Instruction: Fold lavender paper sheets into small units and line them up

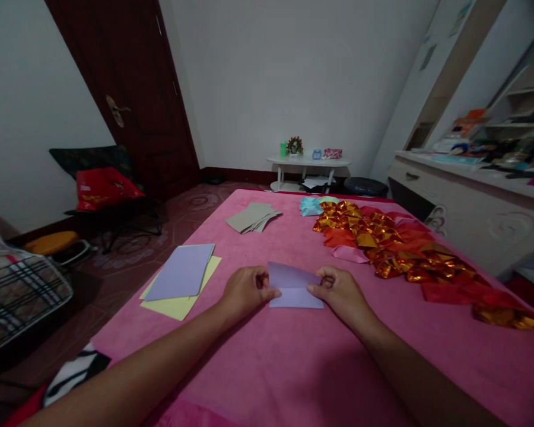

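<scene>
A folded lilac paper sheet (293, 286) lies on the pink cloth (293, 356) in front of me. My left hand (245, 292) pinches its left edge with curled fingers. At the sheet's right edge, my right hand (340, 290) grips it with thumb and fingers closed. The upper half of the sheet is lifted and folded over the lower half.
A stack of lilac and yellow sheets (181, 277) lies to the left. Grey sheets (252, 217) and pale blue folded pieces (310, 206) sit farther back. Several gold and red foil pieces (396, 249) run along the right. A white cabinet (471, 207) stands at the right.
</scene>
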The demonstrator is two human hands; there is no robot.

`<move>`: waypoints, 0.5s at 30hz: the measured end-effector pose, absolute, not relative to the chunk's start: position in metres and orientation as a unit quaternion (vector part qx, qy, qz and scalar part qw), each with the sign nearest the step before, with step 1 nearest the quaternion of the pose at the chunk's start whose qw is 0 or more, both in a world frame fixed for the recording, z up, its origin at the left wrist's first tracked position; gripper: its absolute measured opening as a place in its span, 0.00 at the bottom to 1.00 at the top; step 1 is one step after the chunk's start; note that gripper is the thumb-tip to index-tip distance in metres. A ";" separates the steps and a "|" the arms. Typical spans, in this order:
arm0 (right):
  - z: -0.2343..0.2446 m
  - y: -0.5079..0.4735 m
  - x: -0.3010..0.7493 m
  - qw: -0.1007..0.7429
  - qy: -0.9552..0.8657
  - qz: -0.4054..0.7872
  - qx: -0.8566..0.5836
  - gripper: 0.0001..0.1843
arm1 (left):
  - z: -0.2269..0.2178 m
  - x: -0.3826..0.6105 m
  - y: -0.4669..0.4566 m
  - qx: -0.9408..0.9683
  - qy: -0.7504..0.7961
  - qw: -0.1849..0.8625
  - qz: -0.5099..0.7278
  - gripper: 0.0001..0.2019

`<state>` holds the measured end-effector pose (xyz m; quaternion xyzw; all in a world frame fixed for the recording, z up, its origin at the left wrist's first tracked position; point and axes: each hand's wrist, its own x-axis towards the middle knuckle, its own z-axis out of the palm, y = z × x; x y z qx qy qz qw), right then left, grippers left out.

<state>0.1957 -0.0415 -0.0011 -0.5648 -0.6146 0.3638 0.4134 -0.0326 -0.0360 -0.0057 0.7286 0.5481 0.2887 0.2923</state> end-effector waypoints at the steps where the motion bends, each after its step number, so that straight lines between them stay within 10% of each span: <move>1: -0.002 -0.040 0.196 0.431 -0.603 0.381 -0.552 0.12 | -0.006 -0.032 -0.033 0.726 0.551 0.299 0.280 0.14; 15: 0.001 -0.040 0.203 0.562 -0.505 0.479 -0.447 0.18 | 0.005 0.014 -0.015 0.584 0.420 0.527 0.453 0.17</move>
